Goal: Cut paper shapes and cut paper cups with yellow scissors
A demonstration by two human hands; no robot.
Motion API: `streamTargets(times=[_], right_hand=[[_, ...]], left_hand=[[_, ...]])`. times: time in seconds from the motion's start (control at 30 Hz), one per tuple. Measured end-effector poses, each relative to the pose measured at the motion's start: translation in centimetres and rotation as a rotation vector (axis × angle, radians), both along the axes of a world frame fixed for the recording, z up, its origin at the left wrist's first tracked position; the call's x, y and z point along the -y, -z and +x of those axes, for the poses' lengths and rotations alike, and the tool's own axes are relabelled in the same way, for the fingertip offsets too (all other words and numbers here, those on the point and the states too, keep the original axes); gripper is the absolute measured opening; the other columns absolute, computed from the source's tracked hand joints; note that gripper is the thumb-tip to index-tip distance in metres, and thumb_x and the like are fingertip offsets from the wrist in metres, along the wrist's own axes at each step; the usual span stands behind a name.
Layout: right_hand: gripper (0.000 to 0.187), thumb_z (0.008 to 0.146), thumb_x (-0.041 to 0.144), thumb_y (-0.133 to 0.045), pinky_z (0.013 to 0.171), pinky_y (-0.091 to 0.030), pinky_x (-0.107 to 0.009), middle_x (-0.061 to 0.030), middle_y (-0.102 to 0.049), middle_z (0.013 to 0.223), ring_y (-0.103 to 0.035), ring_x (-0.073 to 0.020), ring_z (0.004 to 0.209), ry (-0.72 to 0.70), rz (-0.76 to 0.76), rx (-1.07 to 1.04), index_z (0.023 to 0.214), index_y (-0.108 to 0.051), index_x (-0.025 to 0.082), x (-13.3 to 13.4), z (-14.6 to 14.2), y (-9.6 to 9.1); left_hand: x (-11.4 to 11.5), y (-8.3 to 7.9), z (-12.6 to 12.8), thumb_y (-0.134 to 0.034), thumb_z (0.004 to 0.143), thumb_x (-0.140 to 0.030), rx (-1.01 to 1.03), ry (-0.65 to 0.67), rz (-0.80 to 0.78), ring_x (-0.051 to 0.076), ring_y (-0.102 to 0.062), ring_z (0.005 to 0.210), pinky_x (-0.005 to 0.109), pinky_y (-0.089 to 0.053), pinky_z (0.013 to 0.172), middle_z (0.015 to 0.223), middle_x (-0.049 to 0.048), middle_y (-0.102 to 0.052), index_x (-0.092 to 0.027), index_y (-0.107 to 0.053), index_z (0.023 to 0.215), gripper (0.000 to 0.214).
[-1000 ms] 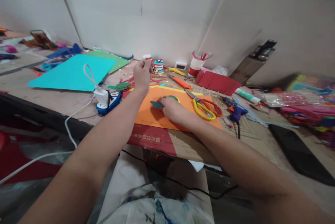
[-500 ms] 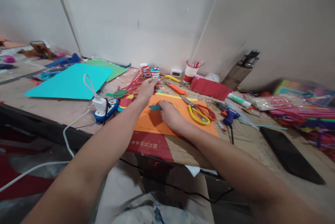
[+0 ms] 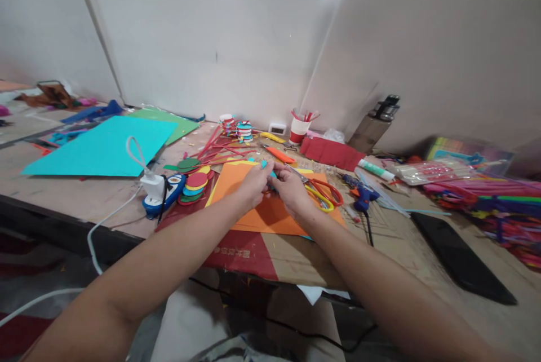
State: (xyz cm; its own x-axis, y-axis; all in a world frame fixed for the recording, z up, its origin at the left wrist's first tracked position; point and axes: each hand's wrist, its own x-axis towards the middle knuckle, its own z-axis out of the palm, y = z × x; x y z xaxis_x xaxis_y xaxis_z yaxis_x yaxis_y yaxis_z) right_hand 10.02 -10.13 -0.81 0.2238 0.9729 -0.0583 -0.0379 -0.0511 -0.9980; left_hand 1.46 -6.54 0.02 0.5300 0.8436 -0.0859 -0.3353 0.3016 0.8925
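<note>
My left hand and my right hand meet above an orange sheet lying on cardboard. Both hands pinch a small teal paper piece between their fingertips, and most of that piece is hidden by the fingers. Yellow-and-red handled scissors lie just right of my right hand. A stack of round coloured paper discs sits left of my left hand.
A white charger plug with a cable and a blue gadget lie at the left. Large cyan sheet, blue glue gun, red cloth, paper cup, dark bottle, black phone, pipe cleaners.
My left hand came down from the far tape rolls to join the right hand. The right hand lifted the teal piece off the orange sheet. The view tilted up.
</note>
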Motion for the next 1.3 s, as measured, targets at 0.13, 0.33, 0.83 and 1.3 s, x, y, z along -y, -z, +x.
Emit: streamTargets(times=[0.13,0.33,0.83,1.3], right_hand=[[0.011,0.078,0.021,-0.06,0.049,-0.05,-0.022,0.0046,-0.059,0.065,-0.057,-0.01,0.051,-0.023,0.107,0.075,0.086,-0.053,0.019,-0.5,-0.1,1.2],[0.013,0.086,0.019,-0.043,0.046,-0.041,-0.02,0.0055,-0.052,0.059,-0.05,-0.01,0.048,-0.009,0.11,0.242,0.095,-0.052,0.019,-0.6,0.1,1.7],[0.064,0.086,0.015,-0.044,0.093,-0.046,-0.041,-0.0183,-0.054,0.131,-0.057,-0.0236,0.111,-0.029,0.246,0.828,0.146,-0.021,0.017,1.1,-0.2,0.4],[0.056,0.086,0.014,-0.046,0.092,-0.048,-0.04,-0.0121,-0.063,0.122,-0.06,-0.024,0.11,0.093,0.323,0.8,0.142,-0.039,0.02,1.1,0.9,-0.4]], left_hand=[[-0.3,-0.5,-0.2,-0.043,0.092,-0.041,-0.011,-0.064,-0.115,0.005,-0.028,0.03,0.02,-0.02,0.032,0.054,-0.0012,-0.054,-0.014,-0.067,0.093,0.036],[-0.4,-0.1,0.1,-0.05,0.089,-0.044,0.071,-0.061,-0.077,0.005,-0.029,0.03,0.021,-0.021,0.031,0.061,-0.0015,-0.058,-0.017,-0.064,0.098,0.032],[-0.9,0.1,0.8,-0.051,0.09,-0.023,0.158,-0.299,-0.204,0.008,-0.052,0.051,0.021,-0.042,0.056,0.064,0.001,-0.063,-0.013,-0.065,0.083,0.019],[-1.1,-0.5,0.4,-0.046,0.095,-0.03,0.237,-0.217,-0.29,0.009,-0.055,0.048,0.018,-0.037,0.043,0.064,0.0001,-0.062,-0.015,-0.061,0.086,0.023]])
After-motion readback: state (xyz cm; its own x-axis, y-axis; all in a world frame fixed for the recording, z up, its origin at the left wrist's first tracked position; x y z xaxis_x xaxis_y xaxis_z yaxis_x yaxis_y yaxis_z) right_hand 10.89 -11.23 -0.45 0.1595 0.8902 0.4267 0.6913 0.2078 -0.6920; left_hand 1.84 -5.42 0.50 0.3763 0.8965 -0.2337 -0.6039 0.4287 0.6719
